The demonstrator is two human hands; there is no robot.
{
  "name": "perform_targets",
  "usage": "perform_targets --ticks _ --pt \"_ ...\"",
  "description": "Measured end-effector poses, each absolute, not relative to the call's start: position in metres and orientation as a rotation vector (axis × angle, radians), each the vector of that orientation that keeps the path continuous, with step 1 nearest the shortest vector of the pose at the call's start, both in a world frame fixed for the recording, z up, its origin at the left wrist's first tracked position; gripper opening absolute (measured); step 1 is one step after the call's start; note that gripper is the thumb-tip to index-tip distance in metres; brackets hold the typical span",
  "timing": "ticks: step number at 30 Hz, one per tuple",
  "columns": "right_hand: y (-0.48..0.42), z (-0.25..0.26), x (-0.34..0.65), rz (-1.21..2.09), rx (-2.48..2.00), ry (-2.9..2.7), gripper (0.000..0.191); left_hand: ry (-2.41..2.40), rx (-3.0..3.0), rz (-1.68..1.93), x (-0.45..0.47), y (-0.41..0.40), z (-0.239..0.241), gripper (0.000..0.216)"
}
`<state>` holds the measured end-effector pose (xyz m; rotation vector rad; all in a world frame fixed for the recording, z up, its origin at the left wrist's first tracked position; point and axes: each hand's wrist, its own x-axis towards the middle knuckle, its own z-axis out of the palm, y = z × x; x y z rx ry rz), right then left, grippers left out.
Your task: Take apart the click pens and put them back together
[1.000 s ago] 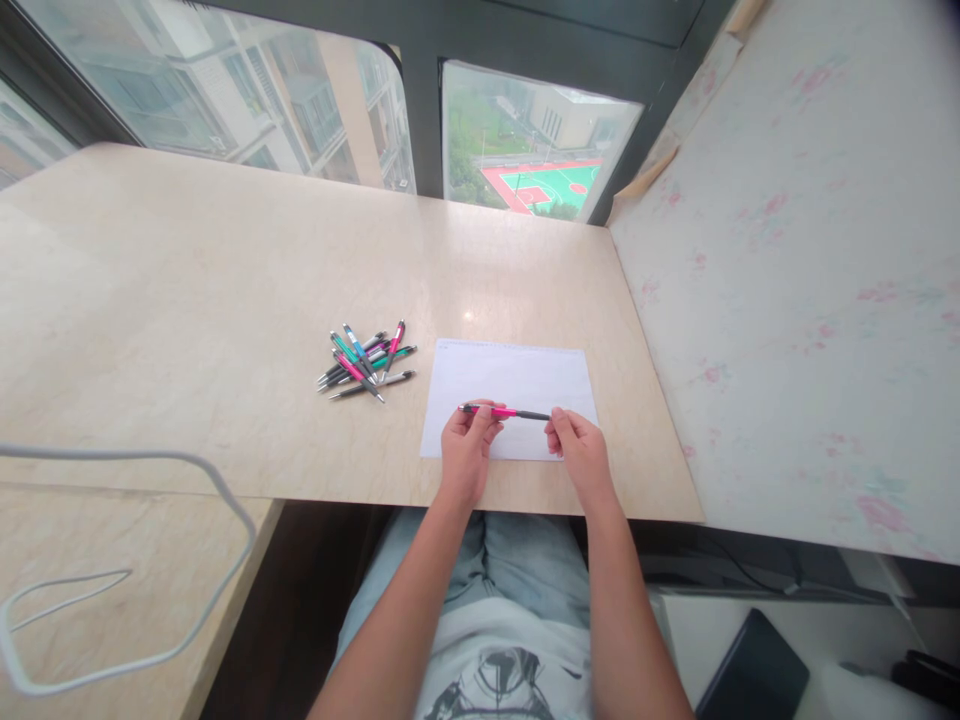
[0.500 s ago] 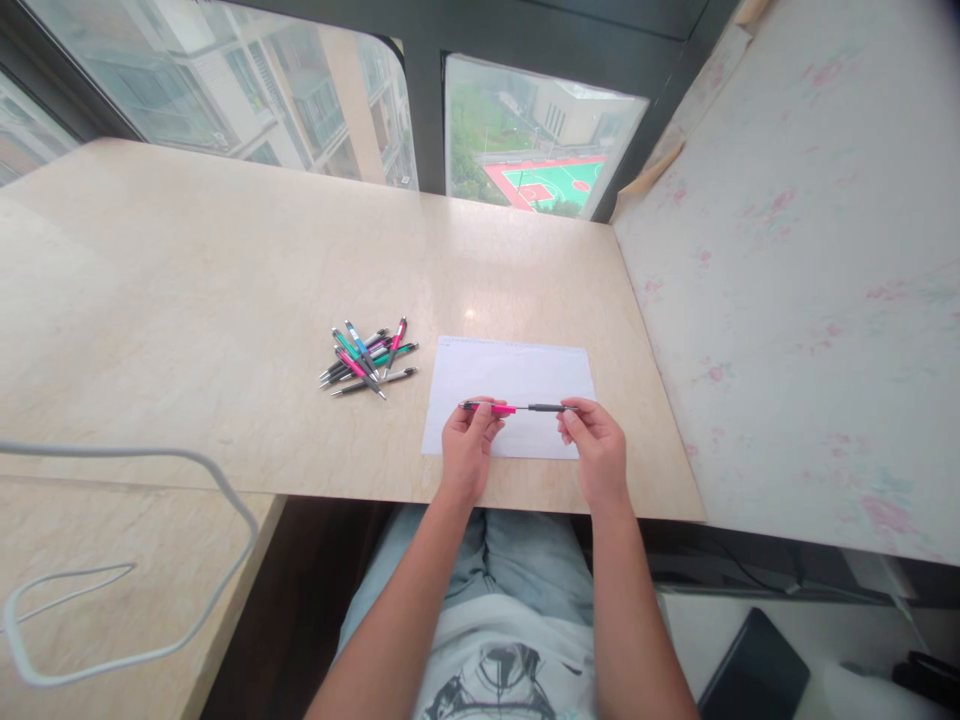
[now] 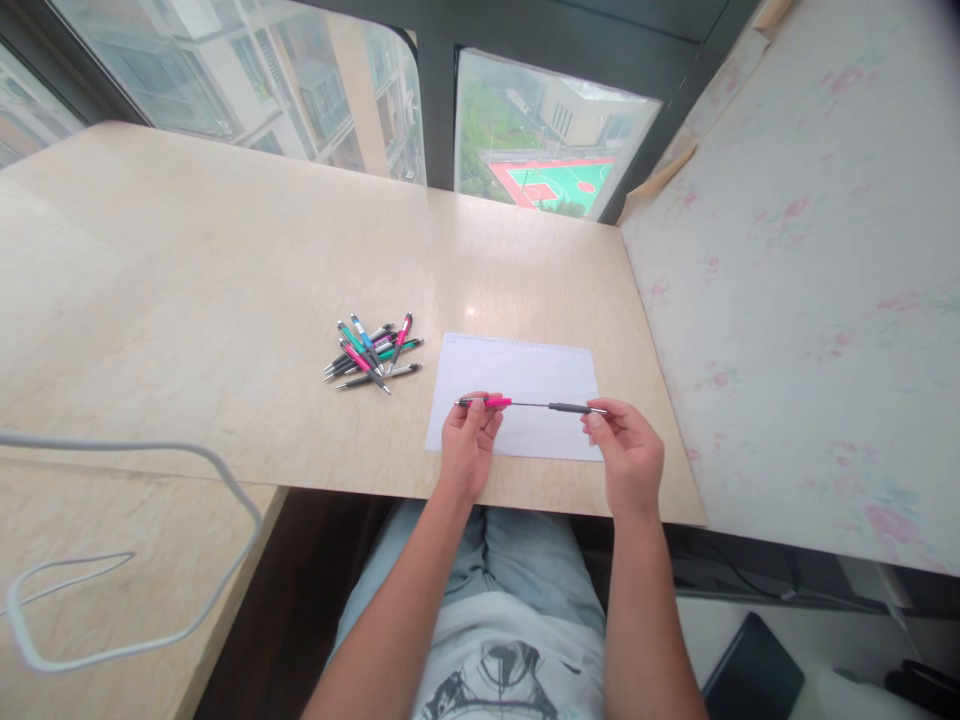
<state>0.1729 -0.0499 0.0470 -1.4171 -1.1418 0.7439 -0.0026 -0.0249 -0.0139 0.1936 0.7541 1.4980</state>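
Observation:
My left hand (image 3: pixel 466 445) pinches the pink barrel of a pen (image 3: pixel 491 402) above a white sheet of paper (image 3: pixel 517 372). My right hand (image 3: pixel 628 452) pinches the dark grip end of the same pen (image 3: pixel 570 408), held off to the right. A thin inner rod (image 3: pixel 529 405) shows between the two halves, so the pen is pulled apart lengthwise. Both hands hover over the near edge of the paper on the beige table (image 3: pixel 225 300).
A pile of several coloured pens (image 3: pixel 369 352) lies on the table left of the paper. A white wire loop (image 3: pixel 112 560) sits at the lower left. A flowered wall panel (image 3: pixel 810 300) rises on the right; windows run along the far side.
My right hand has moved to the right, drawing the dark end away from the pink barrel and exposing the thin rod. My left hand has stayed in place.

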Motion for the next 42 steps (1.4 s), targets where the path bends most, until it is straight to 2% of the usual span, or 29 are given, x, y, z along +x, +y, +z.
perform_targets --ticks 15,19,24,35,42 --pt "-0.041 0.066 0.154 0.715 -1.309 -1.094 0.021 0.582 0.003 1.441 -0.012 -0.025 -0.009 0.017" --pt "-0.037 0.048 0.167 0.641 -1.358 -1.017 0.024 0.600 -0.017 1.433 -0.013 -0.025 -0.009 0.017" --pt "-0.017 0.008 0.184 0.722 -1.674 -1.024 0.030 0.611 -0.024 1.428 -0.013 -0.022 -0.011 0.018" --pt "0.014 -0.021 0.169 0.135 -2.077 -1.456 0.022 0.640 0.046 1.422 -0.012 -0.021 -0.012 0.019" --pt "0.010 -0.027 0.164 0.089 -2.183 -1.474 0.020 0.672 0.072 1.422 -0.012 -0.021 -0.012 0.019"
